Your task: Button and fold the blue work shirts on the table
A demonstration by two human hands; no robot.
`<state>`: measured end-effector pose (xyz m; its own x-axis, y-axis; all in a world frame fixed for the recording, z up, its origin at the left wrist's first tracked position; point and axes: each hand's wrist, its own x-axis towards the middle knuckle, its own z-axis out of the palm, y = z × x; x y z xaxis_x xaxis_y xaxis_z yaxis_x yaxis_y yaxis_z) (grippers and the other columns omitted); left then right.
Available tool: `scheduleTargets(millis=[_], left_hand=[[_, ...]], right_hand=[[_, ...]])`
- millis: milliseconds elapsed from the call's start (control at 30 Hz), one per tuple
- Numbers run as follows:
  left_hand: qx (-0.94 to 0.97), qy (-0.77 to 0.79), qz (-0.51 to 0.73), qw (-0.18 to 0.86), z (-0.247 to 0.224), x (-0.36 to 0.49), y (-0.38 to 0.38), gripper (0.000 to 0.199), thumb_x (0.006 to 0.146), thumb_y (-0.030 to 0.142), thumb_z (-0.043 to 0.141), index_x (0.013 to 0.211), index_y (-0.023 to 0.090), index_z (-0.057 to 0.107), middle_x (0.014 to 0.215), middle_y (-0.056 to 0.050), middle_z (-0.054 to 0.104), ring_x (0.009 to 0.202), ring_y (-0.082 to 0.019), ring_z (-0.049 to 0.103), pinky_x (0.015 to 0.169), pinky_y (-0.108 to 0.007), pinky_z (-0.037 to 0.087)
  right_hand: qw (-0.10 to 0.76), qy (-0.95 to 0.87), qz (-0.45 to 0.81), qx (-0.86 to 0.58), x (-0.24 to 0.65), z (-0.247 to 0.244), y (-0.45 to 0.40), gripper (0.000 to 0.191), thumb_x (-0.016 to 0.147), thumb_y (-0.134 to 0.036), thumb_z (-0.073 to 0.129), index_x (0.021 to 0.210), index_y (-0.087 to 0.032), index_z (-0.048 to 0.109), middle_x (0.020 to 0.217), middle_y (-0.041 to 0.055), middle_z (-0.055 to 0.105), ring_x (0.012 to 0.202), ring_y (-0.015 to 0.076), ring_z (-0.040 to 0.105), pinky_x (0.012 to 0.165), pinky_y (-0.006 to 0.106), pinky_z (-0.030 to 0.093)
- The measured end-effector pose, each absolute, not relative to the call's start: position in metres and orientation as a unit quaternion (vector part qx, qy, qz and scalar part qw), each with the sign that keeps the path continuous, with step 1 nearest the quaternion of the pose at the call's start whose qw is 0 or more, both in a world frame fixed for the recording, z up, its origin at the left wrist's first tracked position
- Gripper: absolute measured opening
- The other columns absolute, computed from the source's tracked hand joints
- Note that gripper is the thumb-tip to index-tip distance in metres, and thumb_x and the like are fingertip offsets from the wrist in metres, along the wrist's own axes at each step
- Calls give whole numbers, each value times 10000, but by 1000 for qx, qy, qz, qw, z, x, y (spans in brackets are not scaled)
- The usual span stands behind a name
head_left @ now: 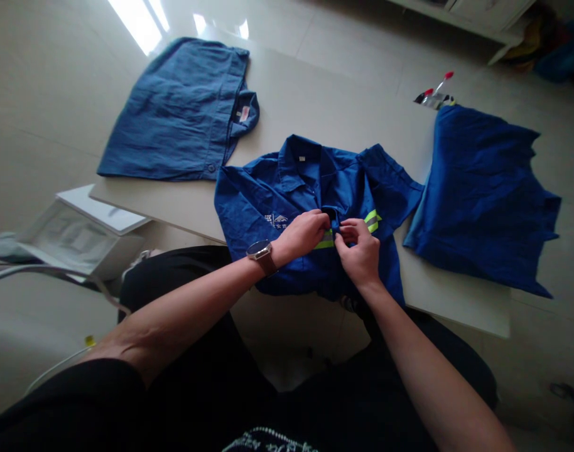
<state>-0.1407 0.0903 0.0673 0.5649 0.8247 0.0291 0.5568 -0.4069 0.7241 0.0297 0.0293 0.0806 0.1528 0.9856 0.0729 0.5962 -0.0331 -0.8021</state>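
A blue work shirt (310, 182) lies flat on the white table (334, 107), collar away from me, with a yellow-green reflective stripe (372, 221) across its front. My left hand (302, 237) and my right hand (360, 251) meet at its centre, and the fingers of both pinch the front opening near a button. The button itself is hidden behind my fingers. A wristwatch (261, 254) sits on my left wrist. Left of the shirt lies a folded, paler blue garment (174, 119), and a darker blue garment (480, 201) lies to its right.
Red-capped pens in a clear packet (433, 94) lie at the table's far right edge. A white box (75, 238) stands on the tiled floor beyond the near left table corner, with a white cable (56, 363) below it. My dark-clothed knees lie under the table's near edge.
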Motion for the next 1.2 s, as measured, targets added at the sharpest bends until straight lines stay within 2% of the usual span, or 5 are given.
scheduleTargets(millis=[300,500,633,1067,1200], left_hand=[[794,425,242,362,69,-136,86,173,904,75,563,970,155,702,993,-75,701,898,-178,642,839,-291,512],[771,451,252,373,74,-135,84,180,908,74,564,960,167,709,991,-69,696,896,-178,646,843,-296,522],[761,461,256,378,75,-134,81,187,909,63,560,948,164,712,990,-62,695,909,-174,652,856,-292,524],[833,466,159,254,80,-131,71,203,990,143,492,993,163,693,1019,-88,647,869,-188,624,840,-318,510],[841,458,159,239,78,-131,70,208,1001,151,484,993,161,691,1022,-92,650,883,-194,626,851,-323,505]], right_hand=[[341,-595,300,-663,29,86,30,310,819,-266,663,1123,-234,614,955,64,760,711,203,693,719,356,587],[343,-609,291,-654,32,81,32,218,935,-375,568,1100,-247,628,981,62,752,846,225,724,804,385,594],[357,-591,309,-654,33,75,33,227,894,-356,624,1090,-241,635,950,49,749,830,215,719,762,355,586],[361,-574,325,-659,31,77,34,234,880,-441,664,989,-235,649,911,52,760,778,219,723,736,366,600],[362,-553,368,-654,32,74,32,258,886,-468,663,1011,-243,642,936,51,761,704,219,736,662,364,617]])
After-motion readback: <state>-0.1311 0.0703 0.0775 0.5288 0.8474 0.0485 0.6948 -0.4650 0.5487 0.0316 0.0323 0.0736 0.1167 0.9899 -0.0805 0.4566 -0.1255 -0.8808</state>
